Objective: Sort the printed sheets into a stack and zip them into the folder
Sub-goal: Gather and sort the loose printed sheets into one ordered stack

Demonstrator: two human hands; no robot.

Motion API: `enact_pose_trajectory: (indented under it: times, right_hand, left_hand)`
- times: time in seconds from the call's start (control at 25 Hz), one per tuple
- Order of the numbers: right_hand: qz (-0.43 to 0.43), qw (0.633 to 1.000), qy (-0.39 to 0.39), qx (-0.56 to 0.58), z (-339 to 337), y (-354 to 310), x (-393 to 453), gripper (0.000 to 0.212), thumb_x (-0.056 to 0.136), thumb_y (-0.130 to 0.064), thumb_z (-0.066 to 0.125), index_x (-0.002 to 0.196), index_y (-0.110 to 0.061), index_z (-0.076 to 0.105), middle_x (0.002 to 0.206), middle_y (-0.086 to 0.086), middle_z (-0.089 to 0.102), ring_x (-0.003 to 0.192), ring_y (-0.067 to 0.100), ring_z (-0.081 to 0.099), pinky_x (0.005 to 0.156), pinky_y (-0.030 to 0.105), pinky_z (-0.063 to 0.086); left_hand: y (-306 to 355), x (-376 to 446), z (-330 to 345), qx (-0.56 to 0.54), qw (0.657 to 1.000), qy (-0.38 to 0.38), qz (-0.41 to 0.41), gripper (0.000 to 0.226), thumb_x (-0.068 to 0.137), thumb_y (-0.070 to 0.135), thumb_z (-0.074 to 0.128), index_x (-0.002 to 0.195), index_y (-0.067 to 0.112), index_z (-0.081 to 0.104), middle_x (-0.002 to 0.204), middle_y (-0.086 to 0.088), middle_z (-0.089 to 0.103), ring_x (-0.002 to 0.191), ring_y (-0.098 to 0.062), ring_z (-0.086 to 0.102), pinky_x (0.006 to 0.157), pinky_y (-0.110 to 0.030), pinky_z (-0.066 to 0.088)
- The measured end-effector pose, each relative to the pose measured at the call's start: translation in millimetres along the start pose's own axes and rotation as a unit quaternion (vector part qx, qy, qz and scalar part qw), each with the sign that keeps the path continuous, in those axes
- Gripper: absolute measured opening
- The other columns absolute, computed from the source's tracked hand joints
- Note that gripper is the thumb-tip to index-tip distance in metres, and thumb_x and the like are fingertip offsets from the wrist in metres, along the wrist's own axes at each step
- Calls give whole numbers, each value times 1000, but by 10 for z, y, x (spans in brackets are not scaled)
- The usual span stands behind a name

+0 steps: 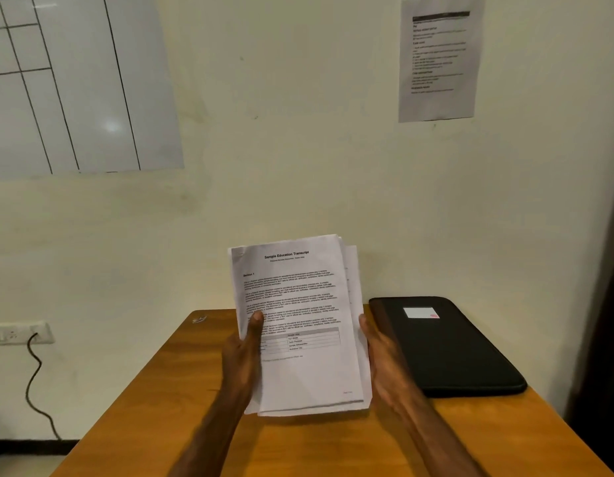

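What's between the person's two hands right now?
The stack of printed sheets, top page titled Sample Education Transcript; the head view shows the left hand and right hand at its sides.

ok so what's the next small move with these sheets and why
Probably tap the sheets edge-down on the table to square them. Both hands hold them upright, left hand with its thumb on the front page, right hand along the other side, and back pages jut out at the right. The folder lies apart, looking closed.
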State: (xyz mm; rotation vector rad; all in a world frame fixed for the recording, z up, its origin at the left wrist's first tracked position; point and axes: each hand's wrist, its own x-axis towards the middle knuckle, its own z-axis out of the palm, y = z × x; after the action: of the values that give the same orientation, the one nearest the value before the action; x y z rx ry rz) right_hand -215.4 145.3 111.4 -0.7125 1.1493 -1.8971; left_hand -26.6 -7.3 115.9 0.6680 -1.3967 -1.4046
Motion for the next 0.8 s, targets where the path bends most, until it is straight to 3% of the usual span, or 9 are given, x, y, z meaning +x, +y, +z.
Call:
enact_pose_trajectory:
  times: [0.12, 0.24, 0.44, 0.56, 0.8]
  right_hand:
    - [-63, 994, 4, -87, -3, -63, 35, 36, 97, -24, 62, 129, -7, 63, 109, 9, 79, 95, 25, 78, 74, 36, 65]
    - [-70, 992, -5, -104, 46, -75, 128, 29, 105, -19, 54, 133, -12, 60, 116, 9, 76, 94, 19, 78, 70, 26, 63]
    - [-48, 996, 18, -71, 164, 59, 308, 32, 107, -18, 49, 138, -16, 57, 127, 12, 72, 112, 31, 71, 96, 46, 60]
    - [-38, 996, 35, -77, 220, 285, 336, 33, 108, -21, 48, 139, -16, 58, 122, 8, 74, 108, 28, 73, 92, 44, 61]
    - [-50, 990, 76, -105, 330, 645, 181, 27, 104, -16, 56, 129, -16, 66, 119, 8, 76, 108, 31, 72, 98, 51, 57]
  left_hand:
    - [10, -21, 131, 15, 1000, 8, 23, 34, 104, 32, 58, 117, 2, 68, 100, -9, 82, 87, -26, 80, 64, -27, 64]
    - [69, -33, 231, 7, 999, -6, 41, 35, 106, 33, 53, 125, 5, 66, 109, -11, 80, 95, -26, 79, 71, -31, 65]
    - [106, -71, 176, -27, 999, -15, 25, 32, 110, 31, 46, 129, 11, 63, 110, -8, 80, 98, -24, 79, 73, -29, 65]
    - [52, -93, 44, -18, 1000, -19, 14, 37, 107, 37, 46, 127, 12, 64, 107, -4, 81, 96, -20, 79, 70, -25, 63]
    - [-249, -151, -298, -18, 996, -77, -28, 70, 88, 72, 59, 127, 14, 63, 113, -10, 79, 98, -28, 78, 74, -34, 65]
